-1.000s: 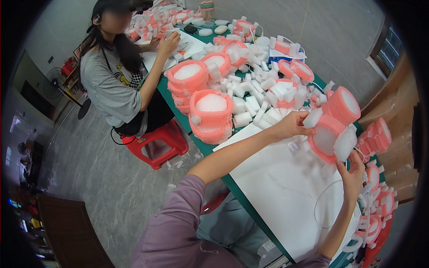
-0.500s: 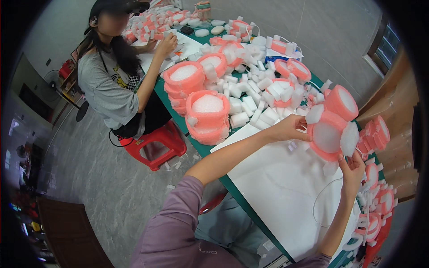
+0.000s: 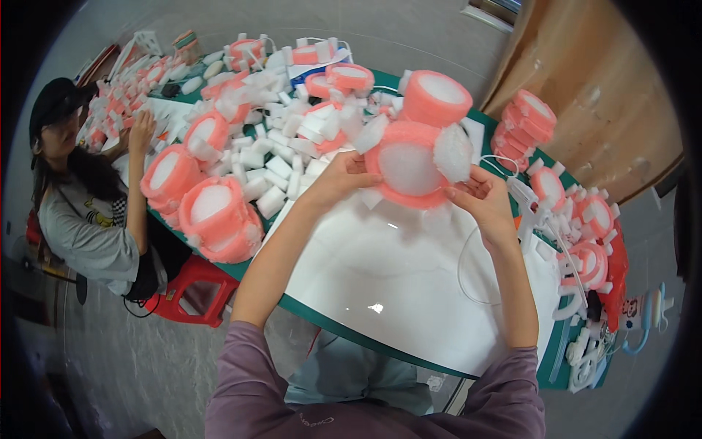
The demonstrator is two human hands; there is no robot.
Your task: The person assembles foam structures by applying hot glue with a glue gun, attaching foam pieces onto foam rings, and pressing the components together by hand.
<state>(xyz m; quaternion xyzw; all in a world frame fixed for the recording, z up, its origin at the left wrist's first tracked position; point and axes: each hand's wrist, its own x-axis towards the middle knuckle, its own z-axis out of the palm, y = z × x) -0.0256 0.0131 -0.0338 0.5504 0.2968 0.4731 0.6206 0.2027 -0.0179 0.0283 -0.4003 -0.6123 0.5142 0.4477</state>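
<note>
Between my two hands a pink foam ring (image 3: 424,196) with a white foam disc in its middle is held up over the white board (image 3: 351,256). White foam pieces stick out from its rim; the largest, a round pad (image 3: 453,155), is at its right side. My left hand (image 3: 338,181) pinches the ring's left edge, thumb in front. At the lower right edge, close below the pad, the thumb and fingers of my right hand (image 3: 484,205) are closed on the ring. Some of those fingertips are hidden behind it.
A white glue gun (image 3: 521,192) with a cord lies right of my right hand. Stacked pink foam rings (image 3: 219,219) and loose white foam blocks (image 3: 278,164) cover the table's left and back. More rings (image 3: 523,121) stand at right. At far left, a co-worker (image 3: 88,205) sits on a red stool (image 3: 194,289).
My view has swung to the right, so the table and co-worker appear further left. Both hands still hold the foam ring, which now faces me more squarely.
</note>
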